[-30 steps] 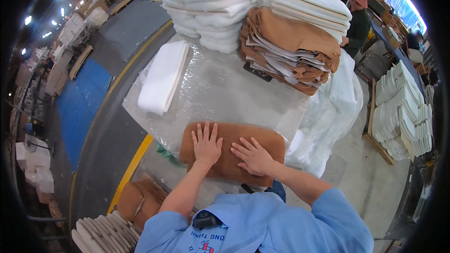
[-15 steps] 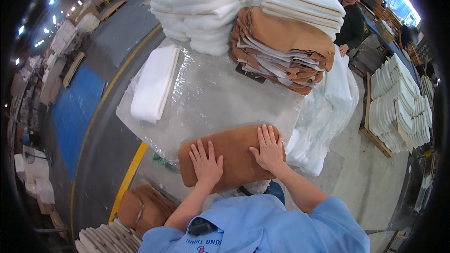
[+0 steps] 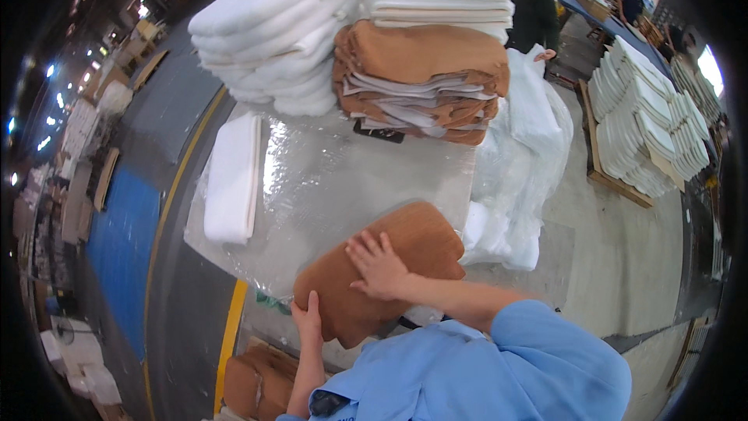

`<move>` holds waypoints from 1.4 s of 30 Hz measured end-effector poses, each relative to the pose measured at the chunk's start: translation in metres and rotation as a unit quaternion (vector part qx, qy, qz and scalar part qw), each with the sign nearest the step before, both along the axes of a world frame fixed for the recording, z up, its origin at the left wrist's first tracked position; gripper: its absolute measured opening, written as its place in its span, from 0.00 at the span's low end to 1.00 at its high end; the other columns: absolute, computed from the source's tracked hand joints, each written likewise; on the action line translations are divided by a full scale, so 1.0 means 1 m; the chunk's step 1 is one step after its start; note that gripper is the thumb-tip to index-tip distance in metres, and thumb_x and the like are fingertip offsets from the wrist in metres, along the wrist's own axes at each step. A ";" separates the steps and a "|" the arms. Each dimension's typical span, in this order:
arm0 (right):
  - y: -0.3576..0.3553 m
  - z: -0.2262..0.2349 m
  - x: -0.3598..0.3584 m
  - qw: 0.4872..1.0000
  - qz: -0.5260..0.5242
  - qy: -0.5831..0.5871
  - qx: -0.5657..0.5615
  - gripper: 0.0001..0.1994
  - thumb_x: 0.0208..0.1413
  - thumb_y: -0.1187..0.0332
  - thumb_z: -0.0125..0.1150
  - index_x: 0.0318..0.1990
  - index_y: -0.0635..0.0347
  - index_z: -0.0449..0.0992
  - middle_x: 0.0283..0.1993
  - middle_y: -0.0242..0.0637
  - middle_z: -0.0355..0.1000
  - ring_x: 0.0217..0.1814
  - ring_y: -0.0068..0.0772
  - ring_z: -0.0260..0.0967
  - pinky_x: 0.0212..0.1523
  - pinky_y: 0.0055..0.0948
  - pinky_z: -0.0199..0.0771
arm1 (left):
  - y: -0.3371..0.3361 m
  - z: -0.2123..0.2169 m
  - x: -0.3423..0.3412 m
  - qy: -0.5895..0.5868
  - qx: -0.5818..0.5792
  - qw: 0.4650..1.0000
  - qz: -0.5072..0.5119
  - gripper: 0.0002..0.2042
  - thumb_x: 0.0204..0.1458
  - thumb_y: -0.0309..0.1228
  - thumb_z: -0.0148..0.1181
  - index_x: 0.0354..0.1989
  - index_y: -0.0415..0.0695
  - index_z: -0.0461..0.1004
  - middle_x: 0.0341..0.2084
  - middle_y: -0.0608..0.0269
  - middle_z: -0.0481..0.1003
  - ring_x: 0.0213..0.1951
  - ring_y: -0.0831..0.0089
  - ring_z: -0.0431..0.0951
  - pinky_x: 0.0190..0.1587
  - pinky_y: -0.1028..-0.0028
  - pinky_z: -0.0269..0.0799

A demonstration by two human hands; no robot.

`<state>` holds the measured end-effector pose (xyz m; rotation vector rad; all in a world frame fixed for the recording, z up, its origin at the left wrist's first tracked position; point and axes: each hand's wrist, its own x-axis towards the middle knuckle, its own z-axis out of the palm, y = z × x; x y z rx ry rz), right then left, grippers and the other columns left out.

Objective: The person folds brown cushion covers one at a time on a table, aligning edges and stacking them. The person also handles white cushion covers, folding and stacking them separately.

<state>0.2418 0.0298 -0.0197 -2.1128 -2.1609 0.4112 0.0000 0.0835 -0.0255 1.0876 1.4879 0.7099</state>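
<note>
A brown fabric cushion (image 3: 417, 238) lies slanted near the front edge of the table, its right end turned away from me. My right hand (image 3: 380, 269) rests on its top face, palm down with fingers spread. At its left end my left hand (image 3: 308, 320) grips the edge, thumb up along the side and the other fingers mostly hidden. Beyond it on the plastic-covered tabletop (image 3: 343, 179) sits a pile of brown covers with grey lining (image 3: 425, 62). A folded white foam pad (image 3: 232, 179) lies at the table's left side.
Tall stacks of white padding (image 3: 269, 27) stand at the table's back. Plastic-wrapped white padding (image 3: 518, 164) bulges along the right side. White pads fill a wooden pallet (image 3: 635, 121) farther right. A person in dark clothing (image 3: 534, 12) stands behind. More brown pieces (image 3: 257, 382) lie low at left.
The cushion has turned, its right end swinging away from me. My right hand has slid left to its middle, and my left hand has moved from its top to its left edge.
</note>
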 end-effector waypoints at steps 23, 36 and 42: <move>-0.071 0.006 0.117 0.981 -0.180 0.007 0.067 0.37 0.68 0.37 0.46 0.79 0.44 0.55 0.84 0.43 0.44 0.84 0.59 0.40 0.76 0.70 0.45 | -0.027 0.001 0.014 0.470 0.339 0.765 -0.282 0.31 0.65 0.37 0.53 0.74 0.36 0.57 0.76 0.40 0.51 0.74 0.34 0.51 0.72 0.39 0.52; -0.051 -0.006 0.176 0.735 -0.473 0.471 0.118 0.30 0.73 0.44 0.44 0.55 0.64 0.81 0.59 0.54 0.77 0.66 0.51 0.72 0.68 0.41 0.65 | -0.044 0.018 0.009 -0.074 0.167 0.970 0.159 0.26 0.73 0.50 0.45 0.56 0.36 0.72 0.52 0.55 0.77 0.53 0.64 0.75 0.58 0.62 0.70; -0.055 0.003 0.200 0.620 -0.368 0.656 0.225 0.29 0.74 0.45 0.46 0.47 0.64 0.83 0.34 0.31 0.70 0.42 0.25 0.67 0.49 0.27 0.66 | -0.085 0.022 0.040 -0.212 0.084 0.904 0.361 0.25 0.73 0.55 0.41 0.51 0.44 0.74 0.49 0.60 0.76 0.55 0.65 0.74 0.62 0.61 0.66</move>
